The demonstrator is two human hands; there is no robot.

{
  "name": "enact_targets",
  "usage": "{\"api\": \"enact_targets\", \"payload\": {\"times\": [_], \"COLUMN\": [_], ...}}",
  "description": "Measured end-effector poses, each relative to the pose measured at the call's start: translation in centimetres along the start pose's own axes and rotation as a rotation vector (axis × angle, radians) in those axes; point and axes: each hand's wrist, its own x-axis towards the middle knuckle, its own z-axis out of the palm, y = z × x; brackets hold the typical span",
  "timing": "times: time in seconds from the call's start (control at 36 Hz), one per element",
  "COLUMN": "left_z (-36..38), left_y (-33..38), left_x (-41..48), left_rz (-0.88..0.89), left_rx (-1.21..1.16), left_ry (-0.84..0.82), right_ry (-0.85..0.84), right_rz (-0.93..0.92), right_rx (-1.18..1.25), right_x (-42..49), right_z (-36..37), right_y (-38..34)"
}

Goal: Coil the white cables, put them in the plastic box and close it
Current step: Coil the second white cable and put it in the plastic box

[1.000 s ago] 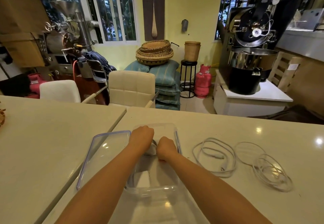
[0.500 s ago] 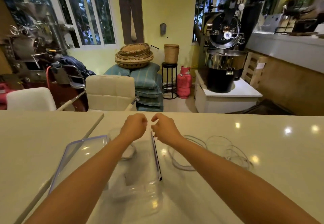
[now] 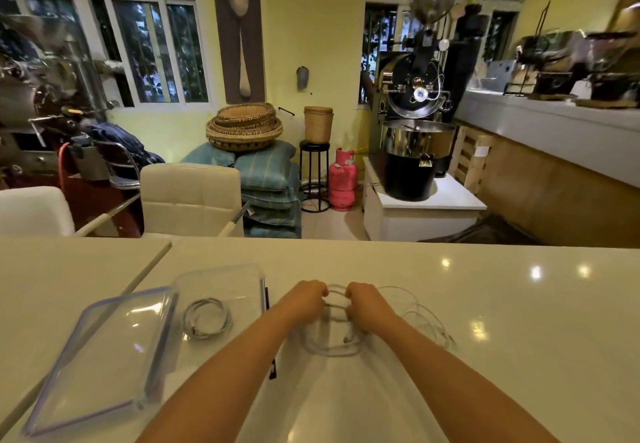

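Pale counter (image 3: 502, 290), hands (image 3: 306, 299) (image 3: 367, 307) gripping cable (image 3: 332, 352), box (image 3: 221, 270) open

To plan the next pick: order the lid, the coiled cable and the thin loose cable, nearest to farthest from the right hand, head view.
The right hand grips a white cable.
1. Thin loose cable, just to its right.
2. Coiled cable, in the box, left.
3. Lid, far left.

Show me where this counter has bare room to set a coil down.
Bare: the counter right of the thin loose cable, and the strip along its far edge. Crowded: lid, plastic box and coiled cable on the left; left hand and right hand gripping the white cable mid-counter.
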Motion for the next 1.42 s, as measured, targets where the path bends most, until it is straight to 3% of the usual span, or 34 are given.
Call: {"api": "enact_targets", "payload": {"times": [0.25, 0.42, 0.56, 0.67, 0.92, 1.03, 1.19, 1.42], "left_z": [1.1, 0.9, 0.0, -1.5, -5.0, -5.8, -7.2, -9.1], "left_y": [0.2, -0.2, -0.4, -0.4, 1.4, 2.7, 4.3, 6.3], "left_x": [0.7, 0.7, 0.4, -0.1, -1.7, -2.7, -3.9, -5.7], "left_rz": [-0.001, 0.003, -0.007, 0.01, 0.082, 0.124, 0.151, 0.387], "left_rx": [0.173, 0.179, 0.025, -0.171, -0.761, -0.883, -1.18, -1.464], "left_ry": [-0.011, 0.022, 0.062, 0.185, 0.264, 0.244, 0.163, -0.008], "right_ry": [-0.137, -0.07, 0.047, 0.115, 0.039, 0.057, 0.401, 0.699], "right_rz": [-0.027, -0.054, -0.111, -0.116, -0.077, -0.069, -0.117, -0.295], "right_rx": [-0.221, -0.202, -0.085, 0.072, 0.341, 0.406, 0.467, 0.544], "right_x": [0.8, 0.4, 0.2, 0.1, -0.3, -0.5, -1.2, -2.9], "right_z": [0.6, 0.9, -0.5, -1.7, -2.2, -2.5, -4.3, -7.9], "right_y": [0.1, 0.0, 0.3, 0.8, 1.6, 1.5, 1.3, 0.4]}}
